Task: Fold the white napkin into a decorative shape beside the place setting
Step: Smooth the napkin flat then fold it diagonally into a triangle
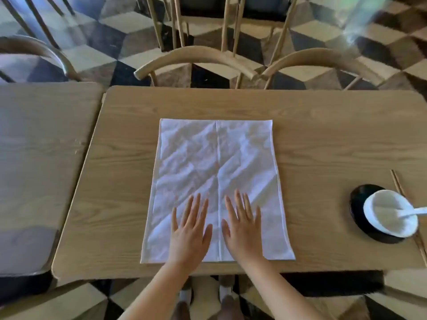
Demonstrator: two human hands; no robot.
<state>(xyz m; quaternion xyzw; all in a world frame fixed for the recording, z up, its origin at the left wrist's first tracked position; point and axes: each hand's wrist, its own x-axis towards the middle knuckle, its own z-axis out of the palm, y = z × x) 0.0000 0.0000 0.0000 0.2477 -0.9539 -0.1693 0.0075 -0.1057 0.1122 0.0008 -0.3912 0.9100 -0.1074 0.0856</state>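
The white napkin [215,162] lies flat and creased in the middle of the wooden table [312,139]. Its two side flaps are folded inward and their hemmed edges meet in a straight seam down the centre. My left hand [190,229] rests palm-down on the left flap near the table's front edge, fingers spread. My right hand [242,225] presses flat on the right flap, just across the seam. Neither hand grips the cloth. The place setting sits at the right: a white bowl [388,218] on a black plate [360,204].
A white spoon [416,211] leans in the bowl and wooden chopsticks [398,183] lie beside the plate. A second table [41,146] adjoins on the left. Curved wooden chairs [196,56] stand behind the far edge, over a checkered floor.
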